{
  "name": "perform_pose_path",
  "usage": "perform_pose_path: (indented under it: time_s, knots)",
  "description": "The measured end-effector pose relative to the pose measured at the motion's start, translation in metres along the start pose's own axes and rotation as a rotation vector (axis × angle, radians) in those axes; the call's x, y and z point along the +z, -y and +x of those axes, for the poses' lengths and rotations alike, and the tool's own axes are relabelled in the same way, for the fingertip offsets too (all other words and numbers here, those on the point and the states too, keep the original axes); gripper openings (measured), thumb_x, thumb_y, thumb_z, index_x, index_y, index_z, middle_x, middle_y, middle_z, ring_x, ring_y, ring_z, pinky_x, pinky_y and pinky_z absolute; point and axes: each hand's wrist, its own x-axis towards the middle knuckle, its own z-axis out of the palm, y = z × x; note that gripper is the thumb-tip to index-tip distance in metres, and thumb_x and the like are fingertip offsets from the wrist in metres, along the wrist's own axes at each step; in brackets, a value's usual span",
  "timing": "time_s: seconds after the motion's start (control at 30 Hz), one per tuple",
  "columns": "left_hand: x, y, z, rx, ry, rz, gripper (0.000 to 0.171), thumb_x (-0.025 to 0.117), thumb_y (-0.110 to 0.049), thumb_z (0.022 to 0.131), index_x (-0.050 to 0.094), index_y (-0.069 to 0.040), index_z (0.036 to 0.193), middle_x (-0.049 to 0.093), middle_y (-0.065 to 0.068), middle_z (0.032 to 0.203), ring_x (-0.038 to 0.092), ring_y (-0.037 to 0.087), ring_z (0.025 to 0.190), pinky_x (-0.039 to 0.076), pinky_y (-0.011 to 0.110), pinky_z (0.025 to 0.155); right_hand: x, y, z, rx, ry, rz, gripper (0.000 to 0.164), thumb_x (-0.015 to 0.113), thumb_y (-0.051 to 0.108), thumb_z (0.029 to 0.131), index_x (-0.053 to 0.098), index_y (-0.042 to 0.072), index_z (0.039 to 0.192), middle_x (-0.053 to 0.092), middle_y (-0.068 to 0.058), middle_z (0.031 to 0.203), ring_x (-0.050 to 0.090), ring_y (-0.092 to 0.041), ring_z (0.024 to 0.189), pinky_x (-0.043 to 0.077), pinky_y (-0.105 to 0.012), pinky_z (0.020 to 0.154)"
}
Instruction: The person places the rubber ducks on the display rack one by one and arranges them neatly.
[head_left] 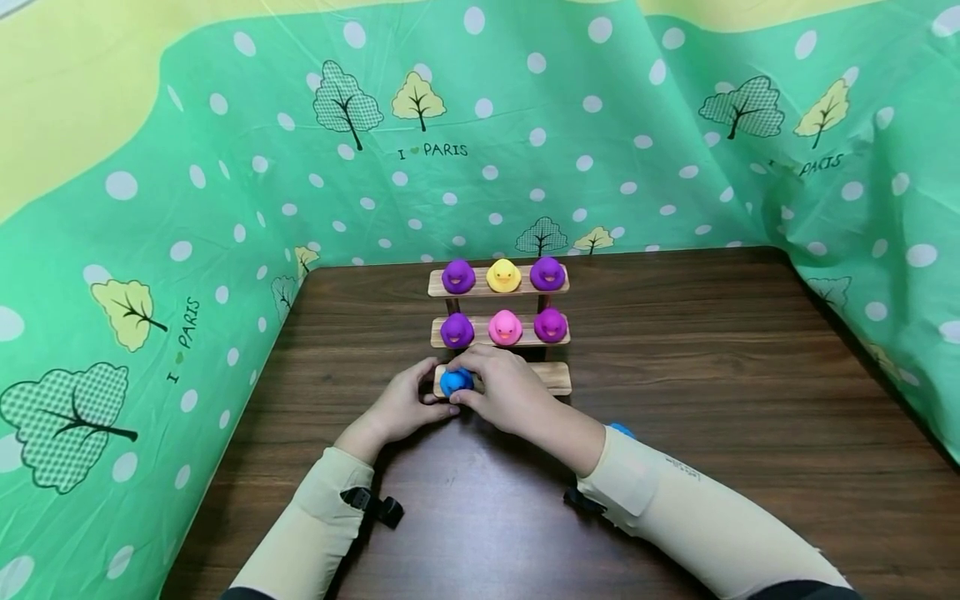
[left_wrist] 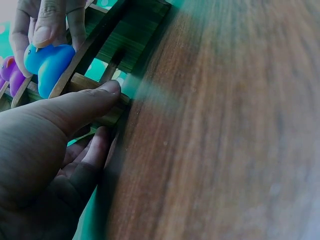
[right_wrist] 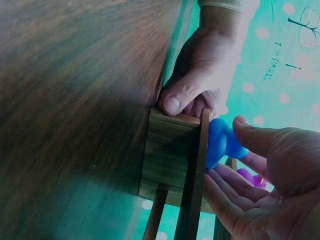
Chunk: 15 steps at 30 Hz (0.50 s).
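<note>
A blue rubber duck [head_left: 455, 382] stands at the left end of the lowest shelf of a three-tier wooden stand [head_left: 557, 378]. My right hand [head_left: 506, 387] reaches over that shelf and holds the duck between thumb and fingers, as the right wrist view shows. With my left hand [head_left: 405, 402] I grip the stand's left end; in the left wrist view the thumb [left_wrist: 95, 102] lies along the wooden side piece, the other fingers behind it. Above, the middle shelf carries a pink duck [head_left: 505, 328] between two purple ones.
On the top shelf a yellow duck [head_left: 503, 276] sits between two purple ducks. A blue object [head_left: 622, 430] shows partly from behind my right forearm. Green dotted cloth [head_left: 495, 179] hangs around the back and sides of the dark wooden table [head_left: 712, 358].
</note>
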Motion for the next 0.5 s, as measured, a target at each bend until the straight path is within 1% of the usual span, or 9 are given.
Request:
perform_pose_path:
  time_s: [0.2,0.33,0.43,0.5]
  knots:
    - [0.0,-0.001,0.0,0.009,-0.002,-0.016,0.061,0.089,-0.009,0.086,0.057,-0.01,0.138,0.07,0.004,0.123,0.065,0.016,0.112,0.06,0.028,0.093,-0.001,-0.001,-0.001,0.01,0.003,0.017,0.038,0.09,0.026,0.087,0.074,0.015,0.119,0.071,0.001,0.116,0.068,-0.018,0.101,0.058,-0.039,0.087]
    - [0.0,-0.001,0.0,0.014,-0.008,-0.009,0.061,0.089,-0.009,0.085,0.057,-0.009,0.137,0.07,0.004,0.121,0.065,0.016,0.112,0.059,0.028,0.093,-0.003,-0.002,-0.005,0.008,0.002,0.038,0.04,0.09,0.024,0.087,0.073,0.014,0.121,0.069,0.0,0.12,0.067,-0.018,0.105,0.058,-0.038,0.09]
    - [0.001,0.0,-0.001,0.019,-0.01,0.0,0.061,0.09,-0.008,0.084,0.057,-0.007,0.137,0.071,0.004,0.121,0.066,0.016,0.113,0.059,0.027,0.094,-0.008,-0.003,-0.011,0.002,-0.013,0.049,0.04,0.09,0.023,0.087,0.073,0.013,0.122,0.07,0.0,0.123,0.067,-0.018,0.107,0.058,-0.037,0.091]
    - [0.001,0.0,-0.001,0.017,-0.013,0.005,0.062,0.09,-0.007,0.084,0.057,-0.007,0.136,0.071,0.005,0.121,0.066,0.016,0.113,0.059,0.028,0.095,-0.011,-0.004,-0.015,-0.001,-0.027,0.063,0.04,0.09,0.022,0.086,0.074,0.013,0.122,0.071,-0.001,0.121,0.068,-0.02,0.105,0.058,-0.038,0.088]
